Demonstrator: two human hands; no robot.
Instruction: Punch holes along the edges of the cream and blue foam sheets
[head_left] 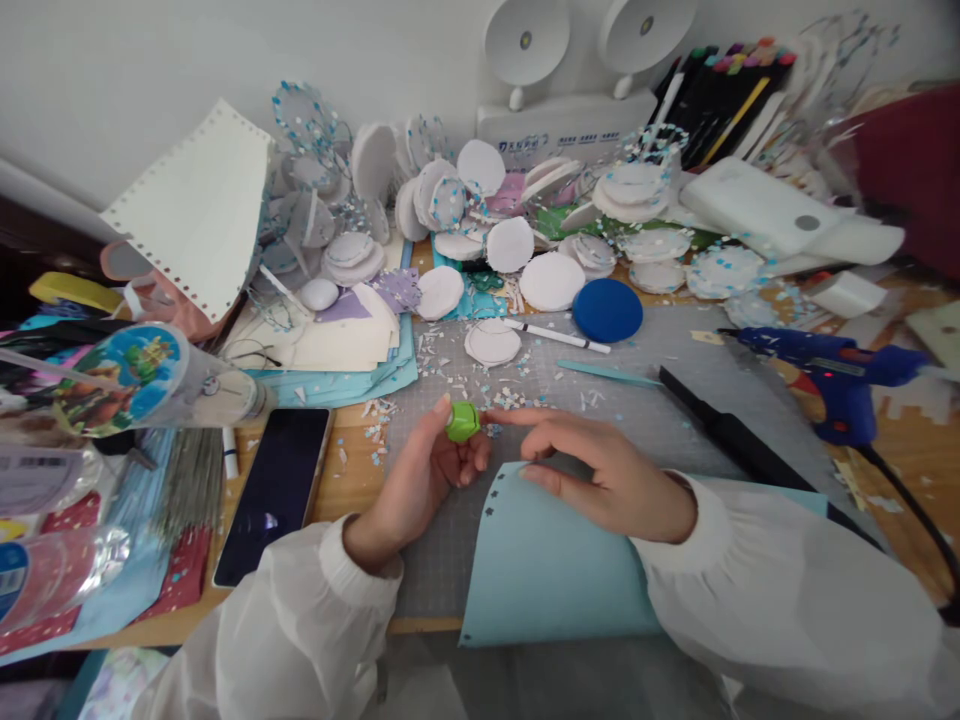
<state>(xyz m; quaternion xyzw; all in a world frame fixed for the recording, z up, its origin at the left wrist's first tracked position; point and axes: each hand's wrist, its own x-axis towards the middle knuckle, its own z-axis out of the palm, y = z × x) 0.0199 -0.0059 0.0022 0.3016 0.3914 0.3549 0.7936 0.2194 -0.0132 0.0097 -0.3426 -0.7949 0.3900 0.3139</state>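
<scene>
My left hand (431, 470) pinches a small bright green punch (463, 422) between thumb and fingers above the grey cutting mat (435, 570). The index finger of my right hand (600, 465) stretches toward the punch, its tip at the punch's right side. My right thumb rests on the top edge of a light blue sheet (555, 570), with the other fingers curled over it. Small flower-shaped holes run along the sheet's upper left corner, and its lower edge reaches past the mat. Tiny paper bits (510, 400) lie scattered behind the punch.
A phone (277, 490) and a lidded cup (157, 385) stand left. White paper discs (551, 281) crowd the back, near a blue disc (607, 310). Rightward are a black-handled knife (735, 435) and a blue glue gun (840, 365) with its cord.
</scene>
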